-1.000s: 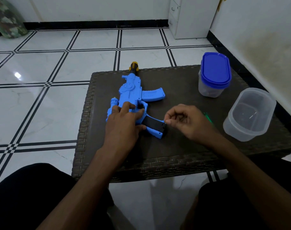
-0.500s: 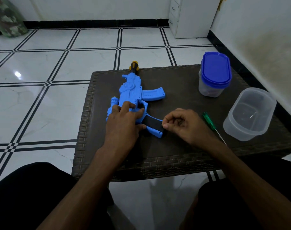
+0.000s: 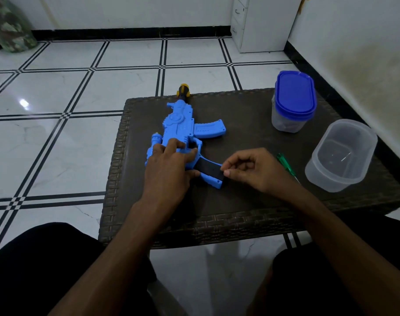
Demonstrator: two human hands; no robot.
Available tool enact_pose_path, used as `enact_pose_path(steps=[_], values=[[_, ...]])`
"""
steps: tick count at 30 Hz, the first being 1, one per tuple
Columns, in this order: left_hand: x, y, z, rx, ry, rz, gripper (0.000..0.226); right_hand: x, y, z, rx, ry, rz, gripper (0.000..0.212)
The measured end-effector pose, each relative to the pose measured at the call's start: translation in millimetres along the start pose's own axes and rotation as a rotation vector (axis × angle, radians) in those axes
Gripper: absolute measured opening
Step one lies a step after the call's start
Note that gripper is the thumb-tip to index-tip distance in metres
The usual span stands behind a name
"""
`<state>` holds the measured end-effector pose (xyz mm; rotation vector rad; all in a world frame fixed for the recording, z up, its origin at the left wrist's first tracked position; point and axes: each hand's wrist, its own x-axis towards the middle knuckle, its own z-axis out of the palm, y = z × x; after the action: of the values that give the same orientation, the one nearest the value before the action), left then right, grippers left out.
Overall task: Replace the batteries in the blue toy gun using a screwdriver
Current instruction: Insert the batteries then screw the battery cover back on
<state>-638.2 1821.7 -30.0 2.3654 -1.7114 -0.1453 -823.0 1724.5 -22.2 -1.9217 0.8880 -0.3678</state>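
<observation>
Head view: fingers of the left hand are pressing flat on the gun, which is lying on the worktop. The right hand is pinching the grip's black cover. Better to be lifting evenly, gun pinned. The screwdriver is lying beside it.

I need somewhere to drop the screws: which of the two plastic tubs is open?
The clear tub nearest the table's right edge: it has no lid. The other tub, farther back, is closed with a blue lid.
</observation>
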Motion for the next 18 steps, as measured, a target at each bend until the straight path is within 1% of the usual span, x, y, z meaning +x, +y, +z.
enact_pose_path(steps=[3,5,6,8,9,10,11,12,14,16,18], values=[[-1,0,-2,-0.002,-0.007,0.01,0.056,-2,2,-4,0.016,0.016,-0.004,0.011],[-1,-2,-4,-0.028,-0.023,0.012,0.057,-3,6,-10,-0.058,0.102,-0.015,0.012],[-1,-3,-6,-0.044,-0.034,0.012,0.057,-4,8,-14,-0.154,0.171,-0.017,0.011],[-1,-3,-10,-0.06,-0.064,0.007,0.059,-6,9,-22,-0.423,0.312,-0.009,0.009],[0,-1,-12,-0.066,-0.08,-0.006,0.059,-6,8,-26,-0.539,0.355,0.001,0.011],[1,2,-13,-0.073,-0.091,-0.025,0.059,-5,9,-31,-0.629,0.354,0.039,0.018],[1,5,-14,-0.083,-0.09,-0.044,0.06,-5,8,-35,-0.694,0.304,0.114,0.028],[1,7,-13,-0.096,-0.079,-0.062,0.06,-3,6,-38,-0.736,0.22,0.219,0.037],[1,9,-10,-0.111,-0.03,-0.071,0.063,-1,4,-40,-0.768,0.064,0.4,0.05],[2,9,-7,-0.104,0.014,-0.069,0.065,0,5,-38,-0.807,-0.02,0.468,0.051],[5,9,-9,-0.114,0.036,-0.088,0.064,-1,6,-35,-0.842,-0.034,0.458,0.048]])
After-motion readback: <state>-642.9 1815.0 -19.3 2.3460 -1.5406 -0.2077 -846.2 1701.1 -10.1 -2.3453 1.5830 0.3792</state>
